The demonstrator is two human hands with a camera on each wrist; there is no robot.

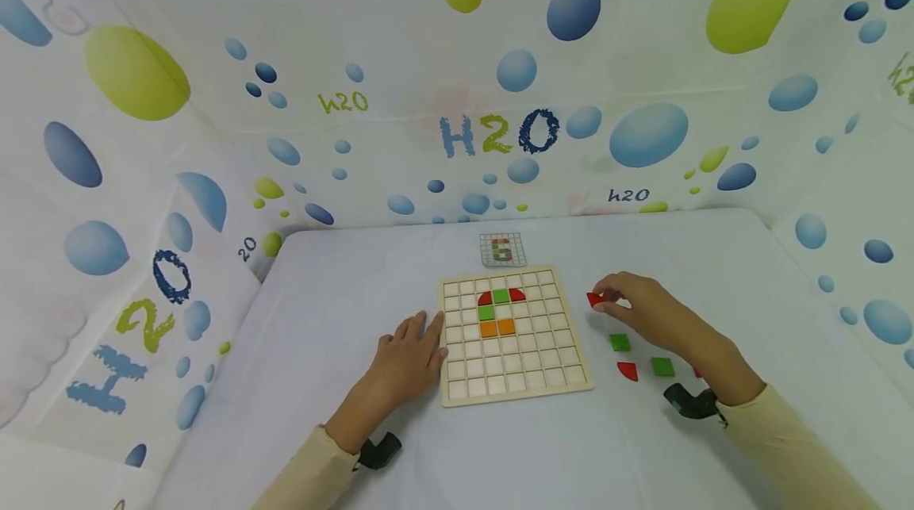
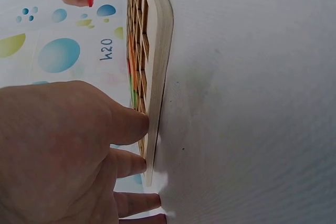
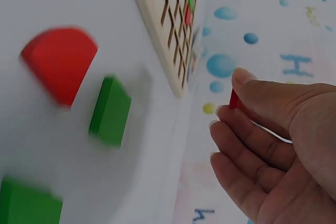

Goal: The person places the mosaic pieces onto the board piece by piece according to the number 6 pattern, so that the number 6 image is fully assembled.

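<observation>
A wooden grid board lies on the white tabletop. In its upper cells sit two red quarter-circle tiles, two green square tiles and two orange square tiles. My left hand rests at the board's left edge, fingers extended, thumb and a fingertip touching the wooden rim in the left wrist view. Right of the board my right hand pinches a red quarter-circle tile between thumb and index finger, raised over the table. Below that hand lie two green square tiles and a red quarter-circle tile.
Behind the board lies a small pattern card showing a coloured figure on a grid. Another red piece is partly hidden by my right forearm. A white cloth with blue and green drops hangs around the table's back and sides.
</observation>
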